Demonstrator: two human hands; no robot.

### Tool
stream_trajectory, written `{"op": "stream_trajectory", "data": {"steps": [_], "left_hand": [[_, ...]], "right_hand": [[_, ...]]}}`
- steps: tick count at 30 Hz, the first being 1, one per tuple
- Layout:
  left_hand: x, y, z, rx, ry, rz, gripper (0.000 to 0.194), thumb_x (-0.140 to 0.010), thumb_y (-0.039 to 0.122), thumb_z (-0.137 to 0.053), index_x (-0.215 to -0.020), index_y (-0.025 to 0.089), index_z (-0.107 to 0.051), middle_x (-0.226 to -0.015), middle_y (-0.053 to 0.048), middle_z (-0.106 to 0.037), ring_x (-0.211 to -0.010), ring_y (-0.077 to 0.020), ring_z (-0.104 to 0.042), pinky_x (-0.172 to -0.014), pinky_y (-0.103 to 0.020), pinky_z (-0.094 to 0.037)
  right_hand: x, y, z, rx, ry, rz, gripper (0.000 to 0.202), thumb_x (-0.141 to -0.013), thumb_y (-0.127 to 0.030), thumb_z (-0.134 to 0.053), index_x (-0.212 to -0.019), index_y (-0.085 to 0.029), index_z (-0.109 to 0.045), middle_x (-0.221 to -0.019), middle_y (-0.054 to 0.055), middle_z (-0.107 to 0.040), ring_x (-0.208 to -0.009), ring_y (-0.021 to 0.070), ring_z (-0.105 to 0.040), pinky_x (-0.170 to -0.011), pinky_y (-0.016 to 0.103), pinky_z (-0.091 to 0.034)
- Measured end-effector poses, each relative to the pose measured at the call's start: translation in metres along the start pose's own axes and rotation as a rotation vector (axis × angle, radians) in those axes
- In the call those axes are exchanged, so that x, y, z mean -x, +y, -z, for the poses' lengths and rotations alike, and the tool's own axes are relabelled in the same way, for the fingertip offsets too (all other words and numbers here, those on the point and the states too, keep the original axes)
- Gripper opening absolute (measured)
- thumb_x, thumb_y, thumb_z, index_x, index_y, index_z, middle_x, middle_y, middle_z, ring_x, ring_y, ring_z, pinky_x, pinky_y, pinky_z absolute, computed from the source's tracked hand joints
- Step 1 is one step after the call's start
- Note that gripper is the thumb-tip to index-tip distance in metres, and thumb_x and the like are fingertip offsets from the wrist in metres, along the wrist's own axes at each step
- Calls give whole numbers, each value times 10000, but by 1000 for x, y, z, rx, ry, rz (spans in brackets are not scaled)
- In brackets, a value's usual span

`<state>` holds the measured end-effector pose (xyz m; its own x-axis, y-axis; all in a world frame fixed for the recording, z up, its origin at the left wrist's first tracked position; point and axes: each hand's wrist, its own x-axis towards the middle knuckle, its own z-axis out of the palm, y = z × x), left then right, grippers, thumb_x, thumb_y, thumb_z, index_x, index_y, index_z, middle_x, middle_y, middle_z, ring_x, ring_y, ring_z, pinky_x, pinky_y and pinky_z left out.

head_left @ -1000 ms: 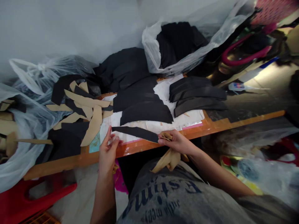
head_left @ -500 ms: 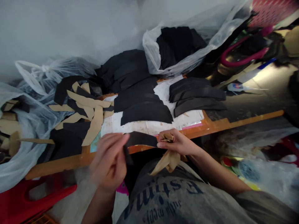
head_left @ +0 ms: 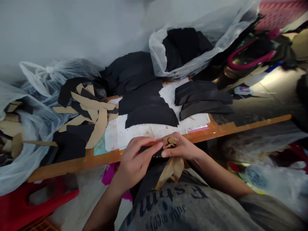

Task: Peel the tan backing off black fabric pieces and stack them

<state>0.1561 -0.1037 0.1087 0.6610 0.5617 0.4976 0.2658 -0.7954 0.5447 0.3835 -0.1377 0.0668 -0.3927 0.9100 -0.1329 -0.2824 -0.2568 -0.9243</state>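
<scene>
Near the table's front edge, my left hand (head_left: 138, 160) has its fingers closed on a black piece (head_left: 143, 149), their tips close beside my right hand (head_left: 179, 147). That right hand is wrapped round a bunch of tan strips (head_left: 175, 168), which hang down in front of the shirt; its thumb and fingers also meet the black piece's right end. Beyond the hands, curved black pieces (head_left: 151, 116) lie overlapped on white paper (head_left: 148, 130). More black pieces (head_left: 204, 96) are stacked to the right. Tan and black strips (head_left: 100, 126) form a loose pile on the left.
An open plastic bag (head_left: 157, 48) of black pieces stands at the back. Other plastic bags (head_left: 36, 118) crowd the left. A red stool (head_left: 14, 203) is low at the left. The orange table edge (head_left: 62, 168) runs across. Glossy surface and a small bottle (head_left: 242, 90) lie right.
My left hand has moved right and up to my right hand, and its fingers have come together on the black piece. My right hand has hardly moved and still holds the tan strips.
</scene>
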Motion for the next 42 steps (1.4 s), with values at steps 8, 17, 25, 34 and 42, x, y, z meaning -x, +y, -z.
{"op": "stream_trajectory", "data": {"steps": [8, 17, 25, 34, 42], "left_hand": [[3, -26, -33, 186, 139, -15, 237, -865, 56, -688, -1020, 233, -707, -1157, -60, -670, -1103, -194, -642, -910, -369, -561], [27, -51, -11, 478, 641, 432, 149, -933, 261, -643, -1045, 252, -544, -941, -7, -659, -874, -158, -669, -868, -382, -568], [-10, -37, -35, 220, 6, 265, 273, -976, 194, -579, -1199, 267, -718, -1162, -65, -568, -830, -94, -613, -759, -248, -533], [14, -55, -46, 454, -45, 580, 934, -839, 321, -783, -1596, 361, -238, -1377, -126, -543, -1075, -191, -661, -820, -300, -587], [28, -91, -36, 386, 358, 898, 382, -832, 396, -761, -1134, 189, -649, -814, 6, -641, -672, -98, -598, -633, -208, -493]], "right_hand": [[-4, 21, -7, -353, 129, -63, 455, -636, -424, -937, -694, -176, -559, -545, -92, -471, -437, 35, -318, -419, 184, -231], [43, 11, 75, -324, 613, 61, 343, -780, -316, -818, -850, -265, -487, -494, -148, -284, -382, 55, -213, -404, 175, -298], [9, -24, 17, 468, 239, 131, 335, -847, -441, -786, -1005, -163, -687, -693, -28, -565, -614, 110, -475, -555, 244, -353], [8, -22, 39, 315, 546, 197, 246, -811, -386, -802, -769, -178, -678, -630, -34, -547, -539, 89, -422, -507, 248, -325], [11, 18, 63, -36, 853, 34, 387, -611, -455, -926, -709, -195, -657, -618, -20, -574, -522, 129, -520, -502, 283, -463]]}}
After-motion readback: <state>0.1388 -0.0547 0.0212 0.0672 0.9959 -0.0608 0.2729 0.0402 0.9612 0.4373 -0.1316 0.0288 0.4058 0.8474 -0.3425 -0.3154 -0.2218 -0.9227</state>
